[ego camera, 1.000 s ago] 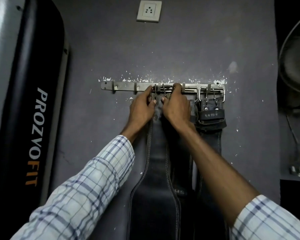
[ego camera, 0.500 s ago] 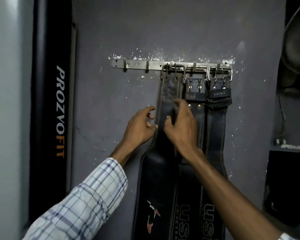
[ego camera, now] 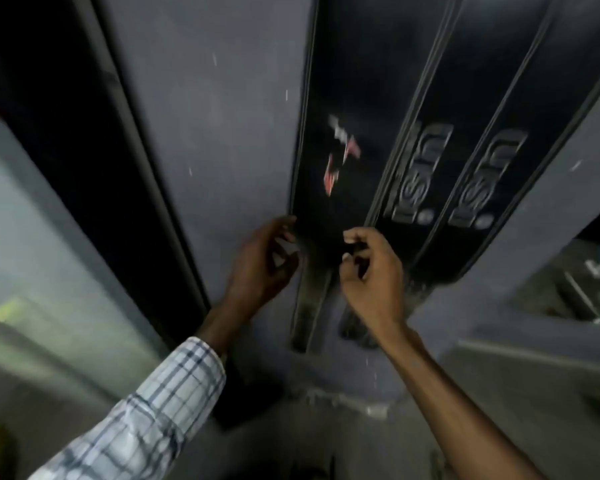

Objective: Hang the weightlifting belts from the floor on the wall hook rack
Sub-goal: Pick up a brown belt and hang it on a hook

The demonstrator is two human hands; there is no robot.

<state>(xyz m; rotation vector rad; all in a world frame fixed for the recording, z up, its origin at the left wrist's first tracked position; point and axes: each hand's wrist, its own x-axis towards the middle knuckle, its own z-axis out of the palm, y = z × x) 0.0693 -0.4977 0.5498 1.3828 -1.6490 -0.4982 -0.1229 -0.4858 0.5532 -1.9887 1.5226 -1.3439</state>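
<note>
Three black weightlifting belts hang side by side down the grey wall. The left belt (ego camera: 340,98) bears a red and white logo. The middle belt (ego camera: 430,109) and the right belt (ego camera: 506,109) carry embossed USI lettering. My left hand (ego camera: 260,265) hovers at the left belt's lower left edge, fingers apart, holding nothing. My right hand (ego camera: 371,268) hangs in front of the left belt's narrow lower tail (ego camera: 309,306), fingers loosely curled and empty. The hook rack is out of view above. The picture is blurred by motion.
A tall black padded machine (ego camera: 94,133) stands against the wall at the left. A dark shelf with small items (ego camera: 582,289) juts out at the right. The grey floor (ego camera: 326,445) meets the wall just below my hands.
The view has swung down from the rack to the belts' lower ends. Both hands have slid down from the left belt's upper part to its bottom and come off it.
</note>
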